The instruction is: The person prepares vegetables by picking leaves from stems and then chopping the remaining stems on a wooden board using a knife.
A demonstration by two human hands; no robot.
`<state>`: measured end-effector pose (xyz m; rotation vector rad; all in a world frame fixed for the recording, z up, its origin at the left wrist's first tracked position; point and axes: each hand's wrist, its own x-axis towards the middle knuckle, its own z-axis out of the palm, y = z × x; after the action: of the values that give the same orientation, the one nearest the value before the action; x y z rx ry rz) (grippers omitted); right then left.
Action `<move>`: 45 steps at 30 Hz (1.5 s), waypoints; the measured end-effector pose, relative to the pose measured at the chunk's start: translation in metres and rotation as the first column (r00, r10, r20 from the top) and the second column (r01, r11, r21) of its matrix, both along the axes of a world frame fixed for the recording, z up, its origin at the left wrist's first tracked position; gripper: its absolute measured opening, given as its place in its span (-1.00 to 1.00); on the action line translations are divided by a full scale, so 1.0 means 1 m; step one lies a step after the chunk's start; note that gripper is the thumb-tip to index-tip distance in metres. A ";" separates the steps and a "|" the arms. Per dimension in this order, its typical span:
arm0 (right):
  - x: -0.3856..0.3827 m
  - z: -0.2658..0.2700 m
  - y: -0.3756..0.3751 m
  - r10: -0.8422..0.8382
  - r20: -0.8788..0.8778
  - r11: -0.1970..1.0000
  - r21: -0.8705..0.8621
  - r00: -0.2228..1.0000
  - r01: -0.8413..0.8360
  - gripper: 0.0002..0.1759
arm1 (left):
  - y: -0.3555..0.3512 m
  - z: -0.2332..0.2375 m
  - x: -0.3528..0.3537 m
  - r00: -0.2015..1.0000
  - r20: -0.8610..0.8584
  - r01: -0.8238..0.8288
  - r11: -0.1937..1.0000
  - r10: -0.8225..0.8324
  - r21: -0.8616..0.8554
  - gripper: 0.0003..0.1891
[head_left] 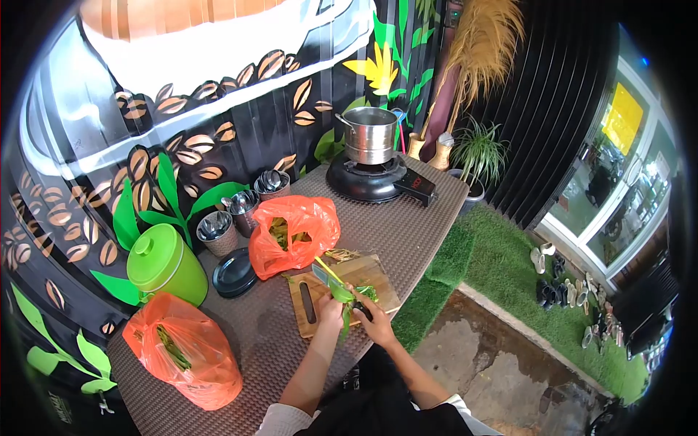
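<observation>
Over a wooden cutting board (305, 291), my left hand (331, 309) is closed around leafy green stems (344, 293). My right hand (376, 320) grips the black handle of a knife (326, 278), whose blade points up and left beside the greens. Small cut green pieces (369, 293) lie on the board near my right hand. Just behind the board, an open orange plastic bag (320, 218) holds more greens. A second orange bag (211, 374) with greens inside stands at the table's near left.
A steel pot (368, 138) sits on a portable stove (356, 178) at the table's far end. Along the wall are a green lidded container (163, 261), stacked dark plates (234, 273) and cups of cutlery (217, 231). The table's right edge (436, 243) borders the grass mat.
</observation>
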<state>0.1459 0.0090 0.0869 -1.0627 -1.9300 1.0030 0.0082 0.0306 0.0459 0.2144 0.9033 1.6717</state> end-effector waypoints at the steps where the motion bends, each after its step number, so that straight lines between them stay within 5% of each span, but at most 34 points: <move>1: -0.001 -0.001 -0.002 -0.003 0.000 1.000 0.001 1.000 0.003 -0.50 | -0.001 -0.004 0.002 1.000 0.000 0.003 1.000 -0.003 0.001 -0.85; 7: -0.009 -0.016 0.003 -0.051 -0.259 0.984 -0.177 0.965 0.004 -0.56 | -0.001 -0.017 -0.008 0.995 -0.011 -0.096 0.993 0.096 -0.071 -0.85; 9: -0.005 -0.012 0.012 -0.146 -0.376 0.826 -0.556 0.915 -0.097 -0.55 | -0.004 -0.012 -0.020 0.990 -0.109 -0.100 0.985 0.085 -0.142 -0.83; 12: -0.005 -0.005 0.022 -0.077 -0.265 0.816 -0.571 0.961 -0.092 -0.55 | -0.013 0.003 -0.027 0.985 -0.135 -0.121 0.990 0.111 -0.067 -0.79; 14: -0.008 -0.037 0.040 -0.021 -0.190 0.880 -0.469 0.982 -0.072 -0.57 | -0.015 0.010 -0.031 0.984 -0.142 -0.116 0.991 0.106 -0.063 -0.79; 16: -0.014 -0.043 0.044 -0.016 -0.010 0.996 0.085 1.000 0.016 -0.59 | -0.016 0.013 -0.037 0.993 -0.102 -0.062 0.998 0.060 -0.017 -0.81; 17: -0.012 -0.046 0.044 -0.011 -0.010 0.996 0.084 1.000 0.012 -0.59 | -0.016 0.014 -0.038 0.993 -0.103 -0.067 0.998 0.064 -0.018 -0.81; 19: -0.010 0.011 0.023 -0.069 0.019 0.967 -0.245 0.997 0.072 -0.57 | -0.018 0.027 -0.036 0.987 -0.068 -0.146 0.989 0.143 -0.032 -0.78; 21: -0.009 0.027 0.006 -0.034 -0.103 0.966 -0.257 0.994 0.006 -0.57 | -0.016 0.024 -0.039 0.988 -0.059 -0.144 0.989 0.144 -0.004 -0.76; 22: -0.009 0.031 0.000 -0.002 -0.225 0.964 -0.261 0.974 -0.058 -0.56 | -0.014 0.020 -0.041 0.988 -0.051 -0.142 0.990 0.143 0.025 -0.75; 26: -0.008 0.029 -0.021 0.109 -0.175 0.984 -0.119 0.979 -0.131 -0.56 | -0.009 0.015 -0.041 0.987 -0.065 -0.137 0.986 0.144 0.098 -0.74; 28: -0.009 0.027 -0.024 0.091 0.019 0.993 0.067 0.996 -0.092 -0.57 | -0.012 0.028 -0.032 0.967 -0.087 -0.234 0.969 0.240 0.075 -0.75; 35: -0.007 0.021 -0.021 -0.001 0.132 0.996 -0.087 0.991 0.013 -0.51 | -0.014 0.035 -0.021 0.978 -0.084 -0.184 0.981 0.189 0.060 -0.75; 45: -0.019 -0.004 -0.012 -0.050 0.009 0.998 -0.038 0.999 0.051 -0.46 | -0.010 0.018 -0.011 0.968 -0.013 -0.247 0.966 0.249 0.078 -0.83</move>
<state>0.1270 -0.0031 0.0828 -1.1328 -1.8873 1.0127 -0.0032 0.0205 0.0642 0.1772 0.9136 1.9413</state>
